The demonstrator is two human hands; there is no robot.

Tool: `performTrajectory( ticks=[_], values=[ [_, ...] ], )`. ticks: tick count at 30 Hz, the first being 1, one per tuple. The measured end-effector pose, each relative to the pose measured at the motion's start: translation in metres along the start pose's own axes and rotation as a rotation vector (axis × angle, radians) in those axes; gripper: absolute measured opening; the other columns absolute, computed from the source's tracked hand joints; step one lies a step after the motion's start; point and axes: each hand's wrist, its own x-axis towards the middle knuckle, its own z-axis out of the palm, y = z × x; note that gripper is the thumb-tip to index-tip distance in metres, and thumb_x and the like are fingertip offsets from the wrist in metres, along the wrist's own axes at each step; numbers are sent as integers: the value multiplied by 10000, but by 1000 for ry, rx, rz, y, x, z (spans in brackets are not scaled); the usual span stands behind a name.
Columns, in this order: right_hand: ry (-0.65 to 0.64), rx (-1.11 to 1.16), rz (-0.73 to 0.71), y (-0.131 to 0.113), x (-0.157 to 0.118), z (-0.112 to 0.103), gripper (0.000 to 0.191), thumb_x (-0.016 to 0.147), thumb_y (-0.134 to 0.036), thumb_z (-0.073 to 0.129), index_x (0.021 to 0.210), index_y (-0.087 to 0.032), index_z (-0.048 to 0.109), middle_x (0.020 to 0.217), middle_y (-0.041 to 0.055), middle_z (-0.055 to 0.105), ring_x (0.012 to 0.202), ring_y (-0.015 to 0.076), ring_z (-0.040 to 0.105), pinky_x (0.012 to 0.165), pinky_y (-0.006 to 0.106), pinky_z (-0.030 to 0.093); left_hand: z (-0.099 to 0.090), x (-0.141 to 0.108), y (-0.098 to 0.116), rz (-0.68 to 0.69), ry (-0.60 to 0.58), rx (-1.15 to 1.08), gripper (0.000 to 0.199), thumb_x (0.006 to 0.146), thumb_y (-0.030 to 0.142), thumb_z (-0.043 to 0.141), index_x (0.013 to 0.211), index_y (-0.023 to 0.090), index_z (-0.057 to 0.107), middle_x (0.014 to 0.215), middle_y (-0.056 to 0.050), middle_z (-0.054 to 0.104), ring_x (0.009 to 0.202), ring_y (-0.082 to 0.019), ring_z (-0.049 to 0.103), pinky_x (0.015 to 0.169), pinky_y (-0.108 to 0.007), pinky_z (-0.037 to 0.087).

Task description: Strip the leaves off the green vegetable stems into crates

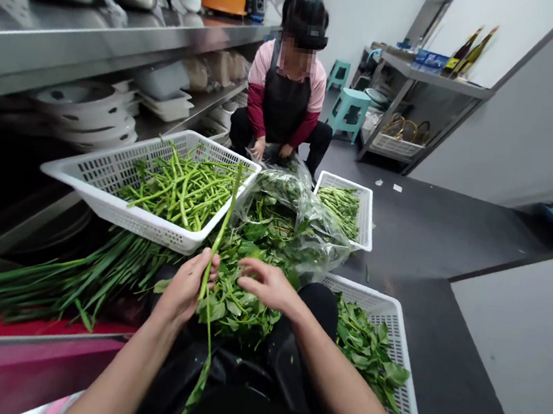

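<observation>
My left hand [191,280] is closed around a long green vegetable stem [224,231], which stands nearly upright. A thinner piece with a leaf at its end [199,385] hangs below that hand. My right hand [267,284] hovers just to the right, fingers apart and curved, with nothing seen in it. Beneath both hands lies a heap of leafy greens [233,309], spilling from a clear plastic bag [327,230]. Ahead on the left, a white perforated basket [93,178] holds many stripped green stems [183,185].
A white basket [407,317] of leaves is at my right, and a smaller basket [368,221] of stems lies beyond. Long green stalks [81,274] spread at left. Opposite, a co-worker [292,81] sits handling the bag. A steel shelf [125,41] runs along the left.
</observation>
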Motion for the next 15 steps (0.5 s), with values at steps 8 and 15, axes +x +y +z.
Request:
performTrajectory(
  ticks=[8, 15],
  values=[
    [160, 159, -145, -16, -4, 52, 290, 727, -203, 486, 466, -172, 361, 468, -60, 328, 478, 65, 321, 489, 199, 256, 4, -7, -12, 204, 137, 297, 372, 688, 556, 522, 625, 191, 493, 491, 64, 377, 459, -101, 362, 442, -221, 315],
    [60, 340, 4, -13, 13, 42, 232, 802, -312, 465, 640, -168, 548, 530, -45, 488, 491, 76, 390, 506, 192, 310, 0, -7, 28, 410, 297, 431, 220, 805, 344, 425, 658, 198, 500, 520, 42, 428, 493, -109, 397, 474, -210, 349]
  ],
)
